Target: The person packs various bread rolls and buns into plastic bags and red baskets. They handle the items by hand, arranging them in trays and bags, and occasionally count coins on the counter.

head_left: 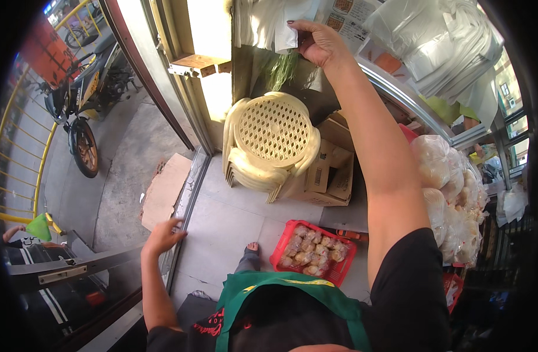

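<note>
My right arm reaches up and forward, and my right hand (317,46) pinches the edge of a white plastic bag (286,36). That bag hangs with a bunch of other white bags (254,23) at the top of the view. My left hand (163,236) is held out low by the doorway, its fingers apart with nothing in them. It appears close to the metal door track (189,196); whether it touches anything I cannot tell.
Stacked cream plastic stools (273,132) stand ahead, beside a cardboard box (333,167). A red crate (277,253) of wrapped buns sits on the floor. Bagged bread (447,193) is piled at right, below more white bags (445,53). Outside at left is a motorcycle (84,117).
</note>
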